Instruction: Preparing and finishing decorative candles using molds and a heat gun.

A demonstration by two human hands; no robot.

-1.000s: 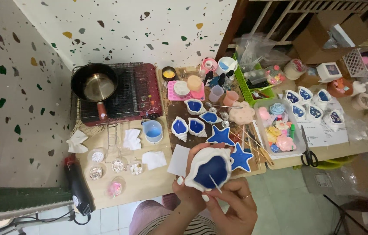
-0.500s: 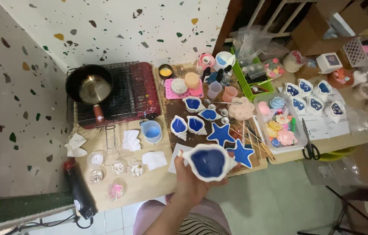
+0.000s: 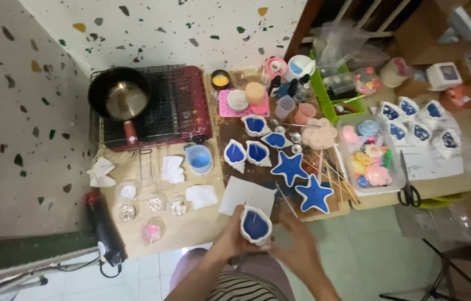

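1. The left hand grasps a white shell-shaped candle filled with blue wax, fingers wrapped around its left side.
2. The right hand touches the same candle from the right and below; it is blurred, so I cannot tell whether its fingers clench the shell or only rest against it.
3. The shell-shaped candle sits in the air just off the near edge of the wooden table, above the person's lap, its blue face turned up.
4. Taking the candle as landmark: a white sheet of paper lies just beyond it on the table.
5. Beyond and to the right of the candle lie two blue star candles on a dark board, beside thin wooden sticks.
6. Farther beyond the candle stand more blue-filled shell candles, close together.
7. Beyond and left of the candle stands a light blue cup, with white tissues near it.
8. Well beyond and left of the candle, a dark pot rests on a red portable stove.
9. Left of the candle, at the table's near edge, lies a black heat gun, next to small clear dishes of beads.
10. Well to the right of the candle lie black-handled scissors by a clear tray of pastel shapes.
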